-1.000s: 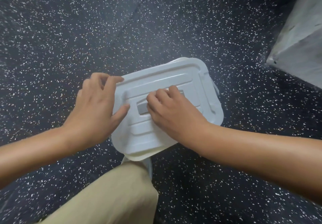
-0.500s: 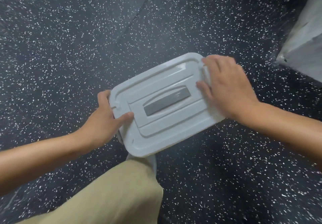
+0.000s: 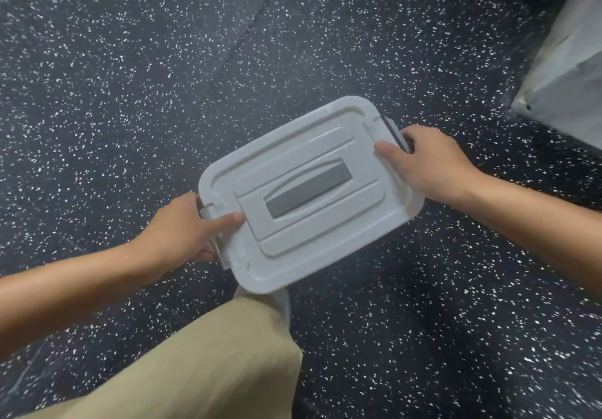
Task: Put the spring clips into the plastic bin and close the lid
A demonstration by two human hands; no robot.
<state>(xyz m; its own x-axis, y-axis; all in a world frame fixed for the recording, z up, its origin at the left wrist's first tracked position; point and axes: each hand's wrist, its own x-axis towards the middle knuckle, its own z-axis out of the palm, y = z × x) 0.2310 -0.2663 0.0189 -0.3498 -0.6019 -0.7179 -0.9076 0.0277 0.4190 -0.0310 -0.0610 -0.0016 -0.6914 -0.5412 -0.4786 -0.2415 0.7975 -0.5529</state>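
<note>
The white plastic bin (image 3: pixel 325 242) stands on the dark speckled floor with its lid (image 3: pixel 293 145) on top, a grey handle (image 3: pixel 308 194) lying flat in the lid's middle. My left hand (image 3: pixel 182 229) grips the bin's near-left end, thumb on the lid, fingers around the grey latch (image 3: pixel 217 249) there. My right hand (image 3: pixel 433 164) grips the far-right end, thumb on the lid, fingers curled over the grey latch (image 3: pixel 392 130). The lid hides the inside of the bin, and no spring clips are in sight.
My knee in beige trousers (image 3: pixel 208 363) sits just below the bin. A pale grey block or wall base (image 3: pixel 566 70) rises at the upper right. Dark speckled floor (image 3: pixel 130 76) lies all around.
Both hands left the top of the lid and moved out to the bin's two ends. They now grip the side latches, with the handle uncovered.
</note>
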